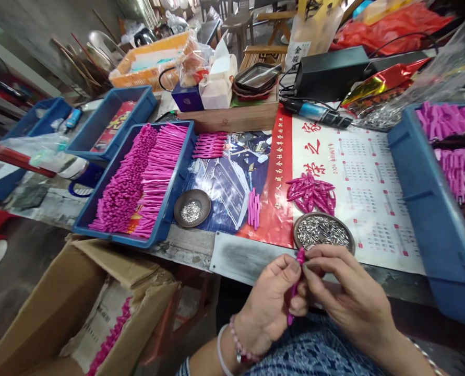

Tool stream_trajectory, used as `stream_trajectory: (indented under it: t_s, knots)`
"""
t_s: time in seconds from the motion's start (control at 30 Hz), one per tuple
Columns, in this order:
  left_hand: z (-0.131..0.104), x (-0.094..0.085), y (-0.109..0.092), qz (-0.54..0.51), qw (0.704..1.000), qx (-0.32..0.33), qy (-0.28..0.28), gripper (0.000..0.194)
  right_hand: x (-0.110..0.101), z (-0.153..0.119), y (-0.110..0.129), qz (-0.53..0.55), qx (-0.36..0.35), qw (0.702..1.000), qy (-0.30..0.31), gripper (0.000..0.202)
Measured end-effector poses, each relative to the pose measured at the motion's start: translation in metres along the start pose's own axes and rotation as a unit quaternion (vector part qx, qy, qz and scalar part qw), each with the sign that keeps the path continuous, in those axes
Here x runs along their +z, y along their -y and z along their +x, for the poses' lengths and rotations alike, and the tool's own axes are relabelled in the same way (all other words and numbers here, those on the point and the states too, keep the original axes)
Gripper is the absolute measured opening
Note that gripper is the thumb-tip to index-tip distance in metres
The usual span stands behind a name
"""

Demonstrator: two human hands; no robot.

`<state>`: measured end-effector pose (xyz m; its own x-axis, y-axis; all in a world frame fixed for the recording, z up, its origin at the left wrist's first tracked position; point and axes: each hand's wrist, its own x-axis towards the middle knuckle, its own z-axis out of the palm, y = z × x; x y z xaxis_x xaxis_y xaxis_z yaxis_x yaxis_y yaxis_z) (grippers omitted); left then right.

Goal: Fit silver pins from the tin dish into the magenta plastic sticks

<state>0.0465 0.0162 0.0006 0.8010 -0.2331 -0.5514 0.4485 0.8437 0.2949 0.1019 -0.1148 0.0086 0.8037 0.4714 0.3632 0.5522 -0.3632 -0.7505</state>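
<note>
My left hand (273, 297) is closed around a slim magenta plastic piece (294, 292), held tilted near the table's front edge. Beside its upper end, my right hand (345, 290) has thumb and fingertips pinched together; what they hold, if anything, is too small to make out. Just beyond the hands sits a round dish of small silvery metal parts (323, 231). Behind that dish lies a pile of magenta pieces (311, 192) on a calendar sheet (367, 172). A few pink pieces (253, 208) lie to the left, near a smaller dish of tiny metal bits (192, 209).
A blue tray (168, 209) packed with pink pieces is at the left, and a blue bin (424, 198) with more is at the right. An open cardboard box (52, 292) stands below the table at left. A black-and-blue tool (318, 112) lies at the back.
</note>
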Motion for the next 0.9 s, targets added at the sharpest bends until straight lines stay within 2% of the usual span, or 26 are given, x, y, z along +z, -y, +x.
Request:
stream_trajectory:
  t_s: [0.1,0.23,0.33,0.43,0.57,0.63,0.7,0.8,0.9]
  knots:
    - [0.0,-0.001,0.003,0.013,1.0,-0.001,-0.003,0.031,0.002,-0.002,0.002,-0.043,-0.029,0.998,-0.02,0.006]
    - [0.001,-0.007,0.009,-0.014,1.0,-0.01,0.018,0.029,0.004,-0.008,0.003,-0.053,-0.033,0.998,-0.015,0.005]
    - [0.002,-0.01,0.014,-0.036,0.999,-0.023,0.034,0.026,0.007,-0.017,0.001,-0.057,-0.031,0.997,-0.032,0.012]
    - [0.002,-0.011,0.015,-0.038,0.998,-0.029,0.04,0.025,0.008,-0.022,0.0,-0.036,0.001,0.998,-0.042,0.017]
    - [0.002,-0.01,0.016,-0.038,0.998,-0.02,0.038,0.026,0.003,-0.017,0.004,0.036,0.037,0.999,-0.002,0.012]
    - [0.002,-0.009,0.016,-0.038,0.998,-0.016,0.037,0.027,-0.002,-0.012,0.005,0.094,0.091,0.991,0.022,0.009]
    - [0.002,-0.007,0.016,-0.032,0.999,-0.016,0.039,0.028,-0.007,-0.008,0.004,0.173,0.179,0.967,0.06,0.015]
    - [0.001,-0.006,0.015,-0.016,0.998,-0.023,0.054,0.03,-0.015,-0.004,-0.003,0.302,0.307,0.895,0.118,0.012]
    - [0.001,-0.006,0.015,-0.017,0.995,-0.048,0.083,0.034,-0.02,-0.005,-0.009,0.379,0.358,0.837,0.165,0.032]
